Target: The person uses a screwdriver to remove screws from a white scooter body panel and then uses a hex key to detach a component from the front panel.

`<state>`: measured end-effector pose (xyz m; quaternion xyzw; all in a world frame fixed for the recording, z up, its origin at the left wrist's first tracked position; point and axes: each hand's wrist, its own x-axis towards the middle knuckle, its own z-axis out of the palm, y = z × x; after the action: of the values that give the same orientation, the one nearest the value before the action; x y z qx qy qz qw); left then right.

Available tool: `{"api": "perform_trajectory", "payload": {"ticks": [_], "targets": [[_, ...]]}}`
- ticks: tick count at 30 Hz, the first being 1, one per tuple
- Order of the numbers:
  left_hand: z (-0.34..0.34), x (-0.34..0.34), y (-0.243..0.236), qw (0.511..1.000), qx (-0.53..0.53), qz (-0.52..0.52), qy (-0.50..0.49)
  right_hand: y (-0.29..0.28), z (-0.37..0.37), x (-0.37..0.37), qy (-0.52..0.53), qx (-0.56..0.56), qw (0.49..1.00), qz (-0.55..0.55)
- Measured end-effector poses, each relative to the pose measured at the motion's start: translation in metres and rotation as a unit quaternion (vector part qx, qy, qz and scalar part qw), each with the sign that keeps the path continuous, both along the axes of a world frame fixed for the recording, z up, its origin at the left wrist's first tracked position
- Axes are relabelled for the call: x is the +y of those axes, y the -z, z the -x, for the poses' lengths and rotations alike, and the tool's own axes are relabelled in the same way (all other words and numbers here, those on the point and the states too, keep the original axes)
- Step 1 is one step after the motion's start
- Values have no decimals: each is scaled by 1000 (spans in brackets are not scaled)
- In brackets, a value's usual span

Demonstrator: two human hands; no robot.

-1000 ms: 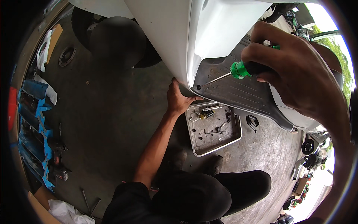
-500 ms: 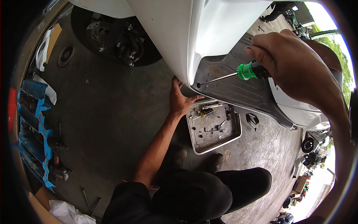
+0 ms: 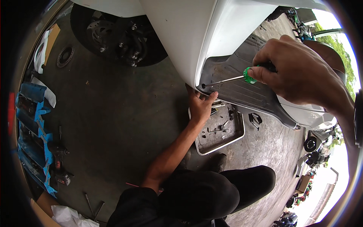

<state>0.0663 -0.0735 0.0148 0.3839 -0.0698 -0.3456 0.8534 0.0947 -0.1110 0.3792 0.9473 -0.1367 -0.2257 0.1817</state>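
My right hand [image 3: 285, 66] is closed round a green-and-black screwdriver [image 3: 250, 75]; its long metal shaft slants down-left to a dark hole near the front corner of the grey footboard [image 3: 240, 83]. My left hand [image 3: 200, 104] grips the outer edge of the footboard below that hole, thumb on the rim and fingers partly hidden beneath it. The white scooter body panel [image 3: 177, 34] rises at the left of the footboard. Under my left hand's side, a metal tray [image 3: 239, 138] lies on the floor with small tools and several loose fasteners.
A black front wheel with brake disc [image 3: 98, 36] is at upper left. Left on the floor are a loose disc [image 3: 65, 56], blue taped pieces [image 3: 30, 128], a drill [image 3: 60, 162] and cardboard [image 3: 39, 208]. A black clip [image 3: 255, 120] lies right of the tray. Parked scooters [image 3: 317, 155] line the right.
My left hand has slid right along the footboard edge, thumb now higher on the rim. My right hand has moved down and changed its hold on the screwdriver handle, whose tip stays at the hole.
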Motion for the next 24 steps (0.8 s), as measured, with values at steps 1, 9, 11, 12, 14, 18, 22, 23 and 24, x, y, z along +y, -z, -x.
{"api": "perform_trajectory", "payload": {"ticks": [1,9,11,12,14,18,22,23,24], "targets": [[-1,1,-3,1000,-3,0,-9,-1,1,-2,52,7,999,12],[3,0,-2,999,-9,17,-31,7,18,-9,-261,71,953,137],[2,1,-3,1000,-9,-14,-23,6,17,-5,-93,133,980,117],[0,1,-3,999,-14,-24,-20,4,13,-2,-27,129,988,76],[-4,2,-1,999,10,-30,13,6,21,-12,-131,21,990,37],[1,11,23,996,-56,-53,34,-19,50,-19,-20,27,998,-49],[34,45,72,976,-115,-84,165,5,166,-48,45,-310,923,-222],[39,48,83,957,-122,-127,231,-3,198,-43,140,-295,922,-210],[47,55,91,915,-195,-207,285,-11,229,-37,175,-270,925,-203]]}}
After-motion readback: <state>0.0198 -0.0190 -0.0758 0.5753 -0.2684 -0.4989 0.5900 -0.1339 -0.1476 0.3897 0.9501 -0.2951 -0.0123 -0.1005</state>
